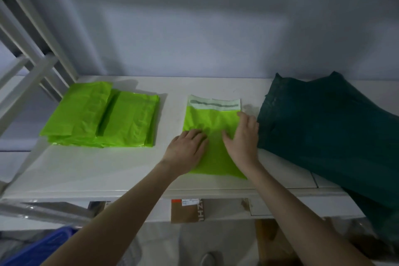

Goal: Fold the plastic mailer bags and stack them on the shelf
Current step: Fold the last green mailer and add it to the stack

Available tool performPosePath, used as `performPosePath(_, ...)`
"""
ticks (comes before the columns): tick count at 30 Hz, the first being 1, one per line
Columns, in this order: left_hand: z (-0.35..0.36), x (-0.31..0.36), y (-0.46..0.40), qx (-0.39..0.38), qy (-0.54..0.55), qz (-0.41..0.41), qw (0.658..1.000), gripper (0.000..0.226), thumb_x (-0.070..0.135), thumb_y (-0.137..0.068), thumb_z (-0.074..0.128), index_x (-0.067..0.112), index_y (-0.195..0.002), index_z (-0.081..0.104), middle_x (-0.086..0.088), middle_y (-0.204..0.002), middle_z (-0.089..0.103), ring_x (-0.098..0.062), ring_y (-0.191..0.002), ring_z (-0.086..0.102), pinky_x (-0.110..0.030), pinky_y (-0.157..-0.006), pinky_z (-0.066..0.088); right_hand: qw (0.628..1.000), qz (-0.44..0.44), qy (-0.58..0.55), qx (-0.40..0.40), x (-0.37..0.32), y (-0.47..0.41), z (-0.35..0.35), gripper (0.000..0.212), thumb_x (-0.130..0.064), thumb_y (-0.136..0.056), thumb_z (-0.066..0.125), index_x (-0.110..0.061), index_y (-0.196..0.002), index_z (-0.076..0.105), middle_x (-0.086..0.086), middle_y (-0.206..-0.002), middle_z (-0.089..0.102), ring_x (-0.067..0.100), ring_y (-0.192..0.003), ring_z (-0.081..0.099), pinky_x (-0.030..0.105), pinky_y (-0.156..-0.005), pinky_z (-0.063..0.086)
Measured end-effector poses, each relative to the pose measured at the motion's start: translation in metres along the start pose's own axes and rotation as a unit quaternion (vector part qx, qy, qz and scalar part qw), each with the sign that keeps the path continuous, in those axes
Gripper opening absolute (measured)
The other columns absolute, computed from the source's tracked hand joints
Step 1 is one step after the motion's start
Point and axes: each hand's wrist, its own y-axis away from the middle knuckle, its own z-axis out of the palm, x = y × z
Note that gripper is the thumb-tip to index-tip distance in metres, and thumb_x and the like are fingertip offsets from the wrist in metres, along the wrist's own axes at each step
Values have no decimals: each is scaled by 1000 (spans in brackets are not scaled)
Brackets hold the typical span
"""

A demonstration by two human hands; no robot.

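Both your hands lie flat on one green bag (212, 127) in the middle of the shelf (90, 170). Your left hand (186, 150) presses on the near left part of it, with fingers straight and close together. Your right hand (244, 136) rests on the right side, with fingers spread a little; the fingertips (243, 115) reach near the right edge, just below the pale strip (213, 104) at the far end. Neither hand pinches the plastic, both only press it down.

This bag looks already narrow, so I think one fold is made and you are smoothing it. The strip end is still open and flat, so probably a fold across is left before it can go to the stack.

On the left, well apart from your hands, the stack (101, 116) of folded green bags already lies on the shelf. It has several layers, and the top ones sit a bit uneven. So part of the task is done.

On the right, just beside your right hand, a dark pile (328, 127) hangs over the shelf edge. It may be more mailers not yet folded, but I cannot tell how many. If so, much work is left.
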Motion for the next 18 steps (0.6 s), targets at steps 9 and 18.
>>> performPosePath(9,9,7,-11,1,-39,15,999,83,47,-79,-11,16,-134,44,-3,-137,44,-25,-121,43,-35,-98,37,959,-162,121,-198,3,17,16,44,-34,-93,38,-14,-131,48,3,-131,49,25,-119,44,40,-94,42)
performPosePath(18,26,0,-1,-13,-44,11,999,82,52,-77,-18,21,-150,3,0,-159,-1,-24,-146,-8,-34,-118,1,957,-106,145,-228,10,28,28,83,-56,-76,-9,-24,-151,9,1,-159,3,26,-146,-3,45,-117,4)
